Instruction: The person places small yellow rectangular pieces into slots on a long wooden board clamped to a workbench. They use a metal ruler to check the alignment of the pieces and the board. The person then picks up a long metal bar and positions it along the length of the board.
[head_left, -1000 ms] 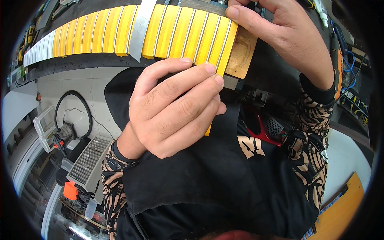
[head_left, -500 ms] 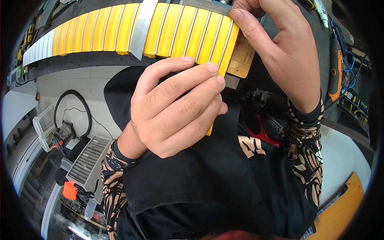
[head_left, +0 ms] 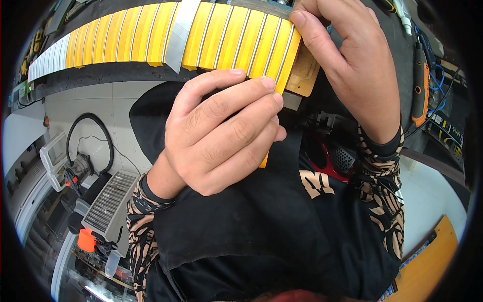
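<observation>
A guitar fretboard (head_left: 209,35) lies across the top of the view, with metal frets and yellow masking tape between them. My left hand (head_left: 221,131) is closed on a strip of yellow tape (head_left: 283,83) at the board's right end. Its fingertips rest at the near edge, and a tail of tape sticks out below them. My right hand (head_left: 352,55) has its thumb tip on the far end of that strip, beside the last fret; its other fingers are curled and partly hidden. A grey flat strip (head_left: 181,38) crosses the board left of my hands.
Under the board's right end is a brown block (head_left: 305,75). An orange-and-black tool (head_left: 420,90) and blue cable (head_left: 443,88) lie on the bench at right. On the floor at left stand a vacuum-like machine with a black hose (head_left: 108,136) and a slotted grey box (head_left: 108,204).
The view has shifted slightly. My left hand and the tape tail sit a little higher; both hands keep their grip in nearly the same places.
</observation>
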The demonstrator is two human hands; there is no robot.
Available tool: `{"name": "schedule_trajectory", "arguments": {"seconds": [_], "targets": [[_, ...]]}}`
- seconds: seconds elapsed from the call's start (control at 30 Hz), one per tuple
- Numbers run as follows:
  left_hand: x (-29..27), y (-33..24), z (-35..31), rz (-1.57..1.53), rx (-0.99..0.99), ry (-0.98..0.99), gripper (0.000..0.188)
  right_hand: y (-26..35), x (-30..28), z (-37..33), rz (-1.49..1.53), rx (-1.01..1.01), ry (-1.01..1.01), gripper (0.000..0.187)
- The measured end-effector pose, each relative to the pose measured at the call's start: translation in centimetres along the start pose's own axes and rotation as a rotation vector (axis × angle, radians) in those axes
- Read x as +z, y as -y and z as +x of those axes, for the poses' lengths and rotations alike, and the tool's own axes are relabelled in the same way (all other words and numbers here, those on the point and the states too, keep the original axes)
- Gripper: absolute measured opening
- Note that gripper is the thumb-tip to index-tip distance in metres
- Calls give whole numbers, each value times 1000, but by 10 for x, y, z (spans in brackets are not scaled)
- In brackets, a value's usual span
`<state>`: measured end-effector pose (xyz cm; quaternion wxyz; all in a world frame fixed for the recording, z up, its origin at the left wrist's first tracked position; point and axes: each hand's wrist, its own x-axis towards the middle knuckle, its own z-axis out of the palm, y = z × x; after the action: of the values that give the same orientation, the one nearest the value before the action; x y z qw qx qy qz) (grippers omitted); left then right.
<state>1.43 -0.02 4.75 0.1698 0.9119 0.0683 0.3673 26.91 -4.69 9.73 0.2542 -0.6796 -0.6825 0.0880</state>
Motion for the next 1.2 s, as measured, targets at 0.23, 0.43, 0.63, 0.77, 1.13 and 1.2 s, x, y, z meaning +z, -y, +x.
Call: {"name": "schedule_trajectory", "arguments": {"seconds": [0.23,0.43,0.63,0.77,1.13,1.2], "targets": [[0,2,-1,0,15,11,26,0,4,-4,-3,-7,-24,14],[1,1,-3,-4,2,6,27,0,4,-3,4,-4,-12,15],[2,1,-2,-4,-4,-13,26,-2,5,-3,8,-17,-16,16],[8,2,-1,7,8,-61,22,0,3,-2,7,4,-5,15],[6,0,0,14,-15,-28,22,1,31,-28,186,-39,-150,27],[9,1,1,12,-3,-60,21,-1,50,-30,267,-33,-270,30]]}}
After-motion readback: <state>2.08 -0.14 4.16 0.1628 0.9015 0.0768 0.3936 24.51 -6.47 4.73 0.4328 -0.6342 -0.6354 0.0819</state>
